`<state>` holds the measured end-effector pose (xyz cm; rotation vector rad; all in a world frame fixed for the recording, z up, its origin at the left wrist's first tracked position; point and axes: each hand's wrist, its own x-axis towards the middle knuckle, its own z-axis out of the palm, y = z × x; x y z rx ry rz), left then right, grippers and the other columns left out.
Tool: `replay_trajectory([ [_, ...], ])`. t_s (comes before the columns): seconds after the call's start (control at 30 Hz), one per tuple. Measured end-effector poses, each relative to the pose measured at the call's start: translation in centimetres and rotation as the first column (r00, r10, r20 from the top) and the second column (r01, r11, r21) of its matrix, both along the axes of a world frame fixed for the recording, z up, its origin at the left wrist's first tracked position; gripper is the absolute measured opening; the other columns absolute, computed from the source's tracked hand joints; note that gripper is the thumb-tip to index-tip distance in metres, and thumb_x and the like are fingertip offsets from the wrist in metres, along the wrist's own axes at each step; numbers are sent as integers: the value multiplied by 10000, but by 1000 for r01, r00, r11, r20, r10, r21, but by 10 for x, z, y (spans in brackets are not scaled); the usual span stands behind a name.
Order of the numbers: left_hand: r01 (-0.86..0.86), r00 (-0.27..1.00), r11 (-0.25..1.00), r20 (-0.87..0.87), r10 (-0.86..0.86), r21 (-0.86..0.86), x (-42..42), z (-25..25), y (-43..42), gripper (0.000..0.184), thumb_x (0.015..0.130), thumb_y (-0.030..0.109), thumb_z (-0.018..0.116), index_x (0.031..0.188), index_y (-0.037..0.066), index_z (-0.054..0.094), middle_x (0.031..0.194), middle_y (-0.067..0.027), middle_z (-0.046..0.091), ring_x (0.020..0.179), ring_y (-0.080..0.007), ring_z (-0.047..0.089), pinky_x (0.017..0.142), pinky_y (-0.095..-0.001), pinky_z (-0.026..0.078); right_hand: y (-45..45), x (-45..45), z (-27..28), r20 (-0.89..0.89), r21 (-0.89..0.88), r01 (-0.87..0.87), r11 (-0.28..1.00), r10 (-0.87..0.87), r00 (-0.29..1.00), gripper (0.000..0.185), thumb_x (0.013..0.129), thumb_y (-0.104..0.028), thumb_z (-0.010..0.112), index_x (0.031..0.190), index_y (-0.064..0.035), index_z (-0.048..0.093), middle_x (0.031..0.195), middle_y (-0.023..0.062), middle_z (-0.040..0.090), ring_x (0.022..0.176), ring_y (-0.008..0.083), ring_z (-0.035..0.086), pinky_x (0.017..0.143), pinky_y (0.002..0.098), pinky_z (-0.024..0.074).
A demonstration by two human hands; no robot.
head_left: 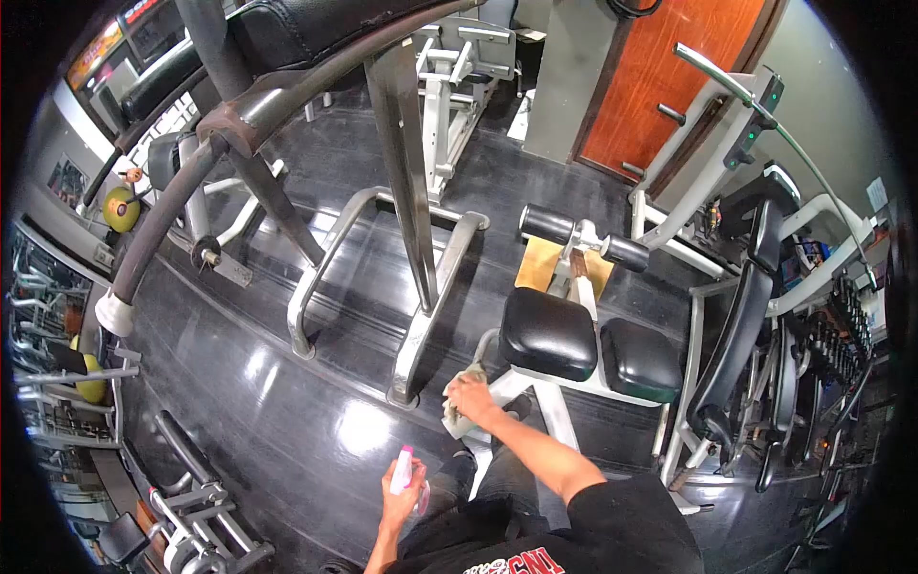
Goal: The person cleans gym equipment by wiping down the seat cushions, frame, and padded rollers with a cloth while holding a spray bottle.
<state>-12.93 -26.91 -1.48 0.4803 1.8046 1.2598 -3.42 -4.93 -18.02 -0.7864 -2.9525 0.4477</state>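
Note:
My left hand (398, 496) is wrapped round a spray bottle (403, 469) with a white head and a pink tip, held low in front of my legs. My right hand (469, 398) is closed on a pale cloth (450, 419), which lies against a grey-white bar of the exercise machine (512, 387). Just right of that hand are the machine's two black padded seats, the nearer-left seat (548, 333) and the right seat (642, 360). Part of the bar is hidden under the cloth and fingers.
A dark metal frame (402, 172) rises at the upper left, its silver base (413, 354) on the black floor (277, 402). Black foam rollers (547, 224) stand beyond the seats. A bench (741, 335) is at right, a low machine (196, 512) at lower left.

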Motion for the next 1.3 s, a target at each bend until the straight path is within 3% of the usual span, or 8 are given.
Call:
replay_trajectory([
  [0.27,58,998,998,-1,-58,20,-5,1,10,159,847,85,663,975,15,598,710,-15,603,598,-68,550,541,-236,455,-48,55,29,-266,-528,125,840,-303,915,163,841,-185,551,920,-88,655,978,120,642,960,305,603,835,398,477],
  [0.4,92,996,995,-12,-91,44,-4,-1,8,150,849,89,662,972,28,600,745,-18,610,602,-69,551,546,-240,455,-44,82,-49,166,-837,543,61,-918,359,309,940,-228,450,989,-14,668,979,125,677,857,250,636,781,376,487],
  [0.47,106,994,994,-20,-106,36,-4,3,6,148,850,90,662,971,31,601,758,-21,612,604,-69,552,546,-242,455,-12,81,-82,411,-891,161,-425,-904,-114,275,929,-198,458,1067,-21,618,972,110,647,814,222,634,717,388,520],
  [0.53,85,996,996,8,-85,12,-3,6,2,151,851,92,662,971,27,599,777,-25,614,599,-71,551,547,-244,456,19,66,-87,498,-867,-147,-476,-833,-241,209,916,-188,456,1044,-81,582,944,92,620,701,220,623,558,391,532],
  [0.67,74,997,997,-35,-75,-27,-1,2,-14,151,849,86,661,971,23,598,759,-18,605,601,-71,552,545,-242,457,59,-10,-90,313,-943,-190,-274,-924,-220,260,884,-236,584,1089,-76,584,977,49,619,856,170,606,678,298,496],
  [0.77,22,999,1000,43,-23,5,-1,8,-22,164,826,54,657,972,14,594,800,-37,629,605,-86,582,568,-246,487,59,-30,1,378,-907,200,-371,-926,-7,478,859,-397,607,1106,13,610,971,71,643,836,197,605,768,320,463],
  [0.83,18,1000,1000,-5,-18,9,0,6,-27,144,850,72,652,972,17,597,741,-20,600,593,-75,553,537,-241,457,53,-36,-72,-51,-747,665,4,-997,-51,453,871,-399,587,1143,-38,617,1050,116,660,933,260,625,807,339,469],
  [1.3,120,992,992,33,-121,42,8,-5,-1,144,844,73,655,964,15,601,721,-17,597,605,-74,562,551,-239,465,-91,30,20,-307,-620,413,668,-690,655,388,857,-20,516,1204,-174,600,1200,216,556,1093,384,545,922,409,455],
])
